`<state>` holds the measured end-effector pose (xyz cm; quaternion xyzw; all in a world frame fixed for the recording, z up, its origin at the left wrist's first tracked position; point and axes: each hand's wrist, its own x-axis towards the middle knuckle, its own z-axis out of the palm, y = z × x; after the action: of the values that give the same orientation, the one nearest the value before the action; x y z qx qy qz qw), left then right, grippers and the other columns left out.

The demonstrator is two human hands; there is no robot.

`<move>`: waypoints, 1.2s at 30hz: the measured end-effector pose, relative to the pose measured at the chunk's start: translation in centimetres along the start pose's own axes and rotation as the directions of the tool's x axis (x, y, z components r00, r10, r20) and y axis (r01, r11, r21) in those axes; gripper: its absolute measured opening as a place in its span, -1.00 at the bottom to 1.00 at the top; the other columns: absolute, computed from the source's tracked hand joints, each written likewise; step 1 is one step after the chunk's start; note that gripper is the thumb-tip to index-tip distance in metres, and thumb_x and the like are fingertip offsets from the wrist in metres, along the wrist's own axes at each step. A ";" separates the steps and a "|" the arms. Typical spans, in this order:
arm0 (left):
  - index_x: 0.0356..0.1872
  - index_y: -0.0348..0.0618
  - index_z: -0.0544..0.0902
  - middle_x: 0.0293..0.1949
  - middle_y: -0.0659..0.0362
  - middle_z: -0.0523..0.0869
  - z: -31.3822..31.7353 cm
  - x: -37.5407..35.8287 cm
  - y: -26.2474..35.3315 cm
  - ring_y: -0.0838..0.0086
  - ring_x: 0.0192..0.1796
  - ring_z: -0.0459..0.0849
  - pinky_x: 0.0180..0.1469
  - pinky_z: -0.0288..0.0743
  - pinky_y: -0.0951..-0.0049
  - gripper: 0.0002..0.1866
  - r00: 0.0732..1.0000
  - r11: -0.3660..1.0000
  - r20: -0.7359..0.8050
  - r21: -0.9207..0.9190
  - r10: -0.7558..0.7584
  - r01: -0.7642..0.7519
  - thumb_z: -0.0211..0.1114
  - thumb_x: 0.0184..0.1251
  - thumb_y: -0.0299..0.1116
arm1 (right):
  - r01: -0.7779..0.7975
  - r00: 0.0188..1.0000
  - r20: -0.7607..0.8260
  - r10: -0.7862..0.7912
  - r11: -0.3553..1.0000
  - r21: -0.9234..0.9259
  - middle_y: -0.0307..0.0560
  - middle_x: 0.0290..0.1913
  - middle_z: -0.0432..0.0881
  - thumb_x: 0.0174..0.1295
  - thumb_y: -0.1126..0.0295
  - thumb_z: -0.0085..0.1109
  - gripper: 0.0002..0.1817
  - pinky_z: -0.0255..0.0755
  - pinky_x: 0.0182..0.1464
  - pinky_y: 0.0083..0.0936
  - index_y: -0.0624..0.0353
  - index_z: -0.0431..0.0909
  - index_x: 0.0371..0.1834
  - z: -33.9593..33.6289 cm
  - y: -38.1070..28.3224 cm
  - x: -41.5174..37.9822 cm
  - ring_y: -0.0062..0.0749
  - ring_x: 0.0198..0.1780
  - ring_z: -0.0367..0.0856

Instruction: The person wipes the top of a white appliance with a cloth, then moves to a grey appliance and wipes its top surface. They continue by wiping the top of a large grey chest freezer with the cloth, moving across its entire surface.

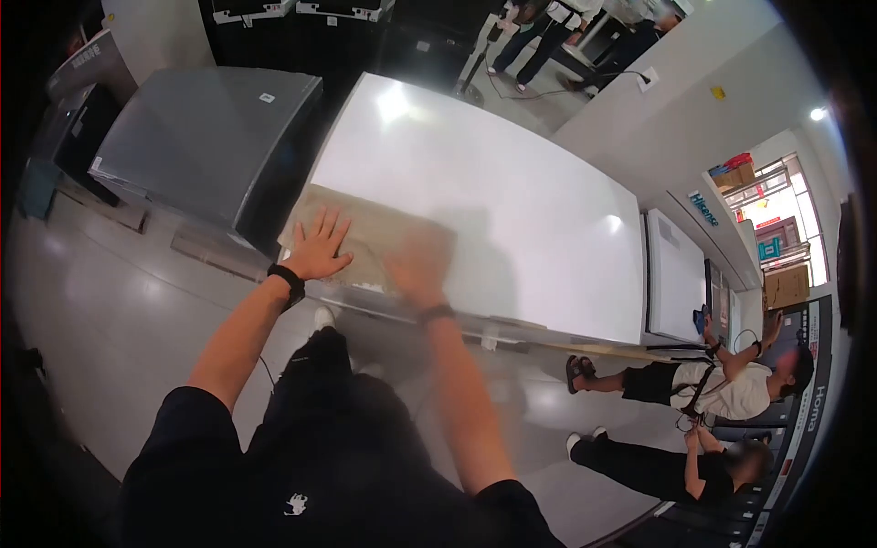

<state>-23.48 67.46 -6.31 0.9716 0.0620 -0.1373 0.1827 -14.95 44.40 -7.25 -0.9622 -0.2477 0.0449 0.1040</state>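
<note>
A beige cloth point(373, 226) lies folded flat on the near left corner of a long, glossy white appliance top point(493, 173), perhaps a chest freezer. My left hand point(320, 247) presses flat on the cloth, its fingers spread and holding nothing. On the cloth's right part is my right hand point(422, 267), smeared by motion, so its fingers cannot be made out. Both wrists wear dark bands.
A grey appliance point(206, 137) stands to the left, past a dark gap. Another white unit point(676, 274) is at the right end. Two people point(731, 388) are at the lower right; others point(557, 32) are at the back, near a cable on the floor.
</note>
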 end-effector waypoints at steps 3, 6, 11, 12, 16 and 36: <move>0.64 0.07 0.06 0.68 0.02 -0.19 1.5 -2.1 1.4 0.02 0.69 -0.33 0.45 -0.33 -0.56 -0.10 1.000 1.000 -0.007 -0.003 -0.020 0.020 0.10 0.36 0.21 | 0.031 0.999 -0.040 -0.028 0.996 0.080 0.29 0.64 -0.02 0.37 -0.17 0.07 -0.17 -0.17 0.60 0.10 -0.05 0.15 0.63 1.6 0.7 -3.1 0.30 0.62 -0.04; 0.64 0.06 0.04 0.68 0.00 -0.21 1.4 -2.8 2.5 0.00 0.69 -0.35 0.44 -0.33 -0.58 -0.08 0.999 0.999 -0.012 -0.010 -0.045 0.045 0.12 0.35 0.21 | 0.046 0.997 -0.064 -0.038 0.990 0.133 0.32 0.62 0.03 0.37 -0.14 0.10 -0.18 -0.08 0.57 0.13 -0.03 0.16 0.62 2.1 1.0 -3.8 0.30 0.62 -0.03; 0.65 0.05 -0.02 0.68 -0.05 -0.26 -1.2 -1.4 3.1 -0.03 0.69 -0.39 0.44 -0.31 -0.59 0.00 0.979 0.998 0.194 -0.010 -0.058 0.062 0.15 0.30 0.27 | 0.038 0.998 -0.063 -0.028 0.985 0.169 0.33 0.60 0.09 0.34 -0.17 0.13 -0.14 -0.03 0.55 0.14 -0.03 0.16 0.62 2.7 0.8 -3.8 0.28 0.61 0.00; 0.65 0.04 -0.04 0.68 -0.05 -0.26 -2.4 -0.4 2.6 -0.04 0.68 -0.39 0.45 -0.30 -0.58 0.03 0.969 0.999 0.245 -0.008 -0.030 0.033 0.16 0.29 0.30 | 0.034 0.998 -0.063 -0.027 0.994 0.101 0.32 0.61 0.08 0.34 -0.19 0.11 -0.14 -0.08 0.56 0.15 -0.03 0.16 0.62 2.7 0.7 -3.2 0.27 0.62 -0.02; 0.66 0.04 -0.09 0.68 -0.04 -0.29 -6.0 3.8 2.2 -0.03 0.68 -0.40 0.49 -0.29 -0.51 0.08 0.944 0.999 0.328 -0.036 0.014 -0.003 0.19 0.26 0.33 | 0.007 1.000 0.009 -0.006 1.000 -0.009 0.29 0.63 0.04 0.35 -0.25 0.03 -0.12 -0.33 0.59 0.23 0.02 0.15 0.62 2.2 1.5 1.1 0.22 0.65 -0.10; 0.65 0.10 0.02 0.69 0.02 -0.27 -10.8 29.5 -0.2 0.03 0.69 -0.41 0.51 -0.34 -0.47 0.03 0.987 0.990 0.091 0.023 0.136 -0.138 0.20 0.23 0.28 | -0.101 0.955 0.262 0.136 0.985 -0.141 0.32 0.68 -0.31 0.38 -0.39 -0.20 -0.01 -0.30 0.56 0.33 -0.12 -0.26 0.71 -4.3 4.8 29.7 0.47 0.65 -0.37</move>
<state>7.30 73.70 -5.24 0.9689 -0.0152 -0.1685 0.1803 13.84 53.99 -5.21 -0.9648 -0.2037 0.1665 0.0052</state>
